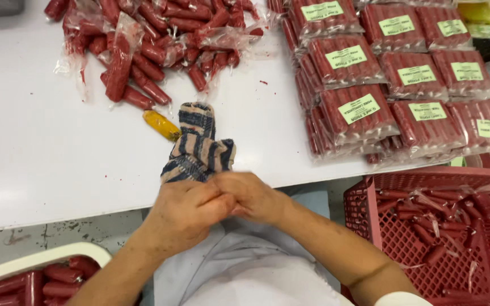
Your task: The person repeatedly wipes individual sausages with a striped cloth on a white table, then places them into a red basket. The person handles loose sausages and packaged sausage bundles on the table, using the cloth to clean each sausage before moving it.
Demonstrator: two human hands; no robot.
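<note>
— White cloth of the person's garment (pixel 245 266) fills the bottom, closest to the lens. What do the hands do above it?

— Both are pressed together at the table edge. The left hand (pixel 185 212) wraps over the fingers of the right hand (pixel 256 197). If something small is pinched between them, I cannot tell; the fingers hide it.

— And the striped rag?

— The striped cloth (pixel 198 146), blue and beige, lies crumpled on the white table (pixel 41 147). Its lower end touches the fingertips of both hands; it stretches away from them.

— What is beside it?

— A small yellow piece (pixel 161 125) lies just past the cloth, a little to the left side of the hands. Further beyond it is a heap of loose red sausages (pixel 148 34) in torn clear plastic.

— To the right side?

— Beyond the right hand are sealed sausage packs (pixel 392 79) with pale green labels, stacked in rows. Near the right forearm is a red plastic crate (pixel 392 238) holding loose sausages and bits of wrapping. Near the left forearm, low in the corner, a white tray (pixel 41 258) holds more red sausages.
</note>
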